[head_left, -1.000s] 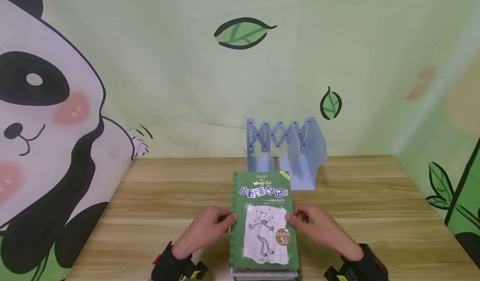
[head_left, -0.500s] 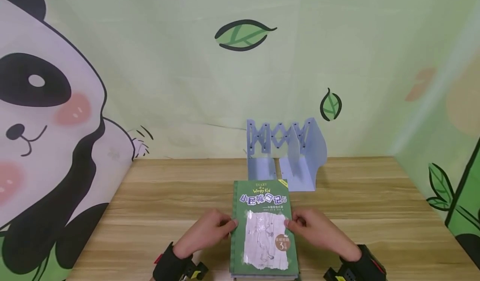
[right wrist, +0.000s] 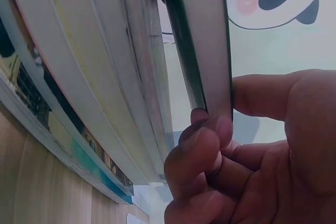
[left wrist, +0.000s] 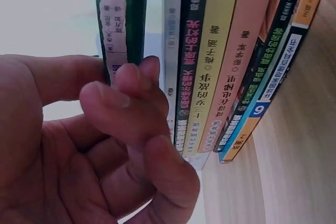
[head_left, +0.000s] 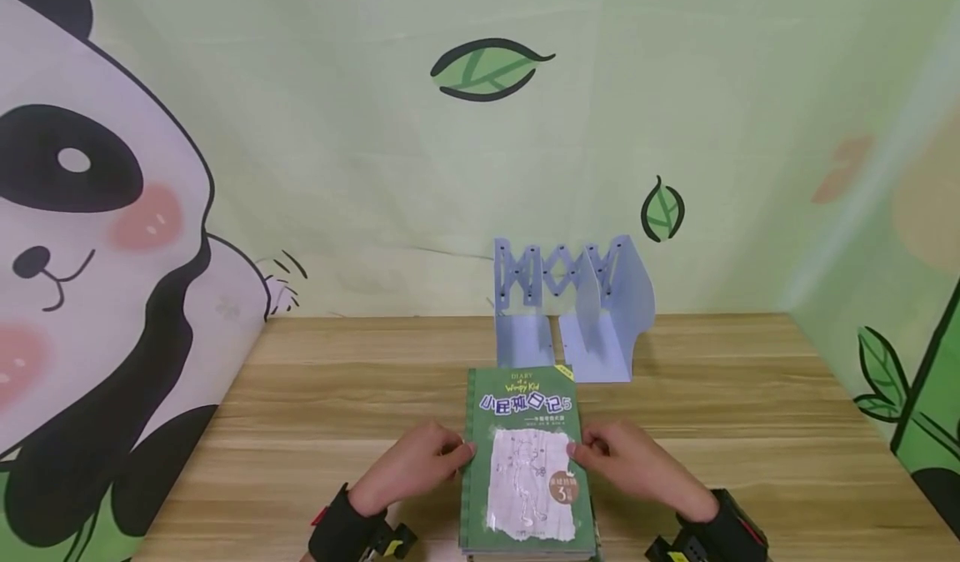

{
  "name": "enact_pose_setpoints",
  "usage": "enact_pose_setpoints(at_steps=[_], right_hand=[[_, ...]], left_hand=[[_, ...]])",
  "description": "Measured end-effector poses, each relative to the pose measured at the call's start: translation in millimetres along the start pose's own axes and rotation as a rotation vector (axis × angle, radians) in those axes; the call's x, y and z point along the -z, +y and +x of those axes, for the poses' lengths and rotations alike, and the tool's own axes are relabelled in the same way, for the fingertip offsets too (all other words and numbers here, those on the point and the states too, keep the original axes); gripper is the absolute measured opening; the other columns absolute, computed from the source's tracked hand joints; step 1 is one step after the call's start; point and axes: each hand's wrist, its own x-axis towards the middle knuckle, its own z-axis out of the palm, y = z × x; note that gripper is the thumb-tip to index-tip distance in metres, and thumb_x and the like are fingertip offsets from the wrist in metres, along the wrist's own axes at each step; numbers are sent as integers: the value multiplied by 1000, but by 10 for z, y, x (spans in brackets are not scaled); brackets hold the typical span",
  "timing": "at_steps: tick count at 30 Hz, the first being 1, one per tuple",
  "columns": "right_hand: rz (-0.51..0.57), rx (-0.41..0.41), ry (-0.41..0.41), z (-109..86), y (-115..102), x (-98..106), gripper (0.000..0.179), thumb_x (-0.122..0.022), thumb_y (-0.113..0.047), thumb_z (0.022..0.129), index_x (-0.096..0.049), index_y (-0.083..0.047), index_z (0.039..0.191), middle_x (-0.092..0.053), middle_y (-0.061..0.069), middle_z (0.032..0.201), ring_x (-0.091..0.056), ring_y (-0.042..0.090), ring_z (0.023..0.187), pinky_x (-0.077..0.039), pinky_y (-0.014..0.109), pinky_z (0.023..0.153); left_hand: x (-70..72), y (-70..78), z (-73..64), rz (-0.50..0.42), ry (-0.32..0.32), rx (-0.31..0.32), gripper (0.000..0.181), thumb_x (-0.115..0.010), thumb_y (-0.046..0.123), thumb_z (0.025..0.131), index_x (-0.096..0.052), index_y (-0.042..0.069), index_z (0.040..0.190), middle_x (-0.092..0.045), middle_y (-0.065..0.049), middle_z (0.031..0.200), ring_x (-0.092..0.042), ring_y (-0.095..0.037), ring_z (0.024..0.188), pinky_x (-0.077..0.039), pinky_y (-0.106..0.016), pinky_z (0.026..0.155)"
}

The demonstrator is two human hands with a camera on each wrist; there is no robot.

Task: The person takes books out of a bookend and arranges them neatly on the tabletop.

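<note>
A green hardcover book (head_left: 517, 454) with a drawn figure on a white patch lies uppermost over a stack of books in the head view. My left hand (head_left: 423, 462) pinches its left side, the thumb on the cover. On the opposite side my right hand (head_left: 633, 460) pinches the same book between thumb and curled fingers. In the left wrist view, the book's dark green spine (left wrist: 122, 30) shows above the fingers. Background shows between the green book (right wrist: 207, 40) and the stacked books (right wrist: 105, 66) in the right wrist view, so they stand apart there.
A pale purple folding bookend (head_left: 600, 337) stands on the wooden table (head_left: 360, 378) behind the stack. Several book spines (left wrist: 220, 77) in yellow, pink and other colours show under the green book. A panda-printed cloth (head_left: 360, 170) hangs behind the table.
The green book has come down and towards me in the head view, covering more of the books below. Both hands have moved slightly with it, keeping their pinch.
</note>
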Motion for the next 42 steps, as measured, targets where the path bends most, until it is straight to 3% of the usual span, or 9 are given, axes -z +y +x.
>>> enact_pose_setpoints(at_steps=[5,12,20,35,42], right_hand=[[0,-9,-14,16,34,-15,33,-56,-40,99,-58,-15,77,-41,-8,63,-38,4,56,-30,19,52],[22,-34,-38,34,88,-51,34,-55,-41,99,-60,-13,79,-42,-7,64,-40,5,56,-31,20,51],[8,-32,-52,1,97,-94,35,-55,-42,99,-58,-15,78,-41,-7,63,-38,5,55,-30,20,52],[2,-34,-49,-4,139,-74,37,-56,-45,98,-55,-15,76,-43,-7,64,-40,5,56,-31,21,52],[-20,-58,-30,-25,121,-71,35,-56,-45,97,-57,-16,78,-44,-7,65,-41,6,58,-32,21,53]], left_hand=[[-16,-23,2,1,-7,7,38,-54,34,100,-68,14,72,-45,8,54,-35,-8,47,-25,-23,46],[-39,-18,0,37,-9,-1,45,-52,34,101,-69,3,72,-44,9,53,-34,-7,46,-25,-22,46],[-79,-4,-47,65,-4,12,39,-52,35,101,-67,14,71,-48,9,57,-37,-7,48,-28,-23,47],[-84,14,-29,62,-15,14,45,-51,36,102,-67,5,72,-41,9,54,-36,-7,47,-28,-23,47],[-92,15,-32,100,10,13,39,-52,38,101,-67,11,77,-44,9,58,-41,-7,52,-33,-23,51]])
